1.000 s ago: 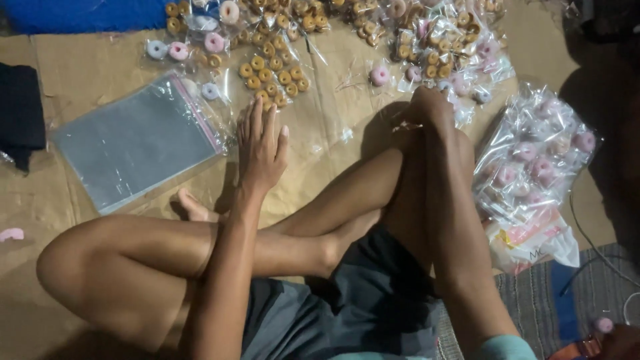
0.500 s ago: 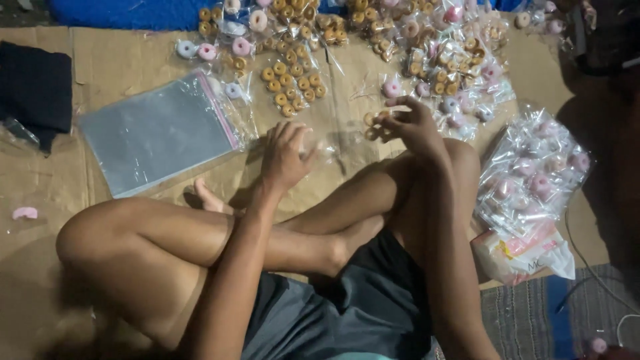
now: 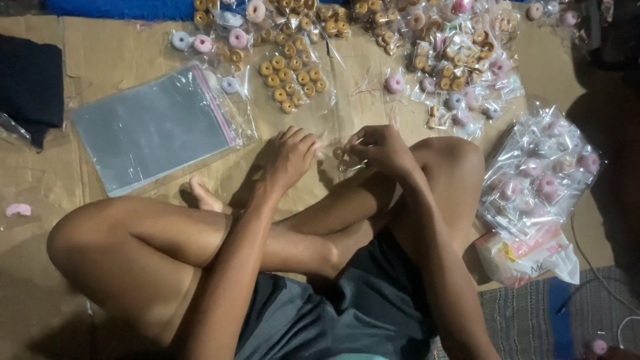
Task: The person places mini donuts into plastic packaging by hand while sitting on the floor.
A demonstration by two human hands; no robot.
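I sit cross-legged on brown cardboard (image 3: 107, 47). My left hand (image 3: 292, 159) and my right hand (image 3: 381, 148) meet above my shin, fingers curled. Between them they pinch a small clear packet (image 3: 341, 157) holding a few tan ring-shaped snacks. Just beyond the hands lies a spread of loose tan rings in clear wrap (image 3: 293, 77), with pink and white rings (image 3: 203, 43) beside it. To the left of my left hand lies a flat stack of clear zip bags with a pink strip (image 3: 153, 130).
A heap of filled clear packets (image 3: 540, 173) lies by my right knee, with a white plastic bag (image 3: 527, 257) below it. More packets (image 3: 453, 60) crowd the far right. A dark cloth (image 3: 30, 87) and a stray pink ring (image 3: 18, 209) are at left. A thin cable (image 3: 590, 263) runs at right.
My left hand lifted off the cardboard and curled. My right hand came back from the far packets with a small packet, and both hands now meet at it.
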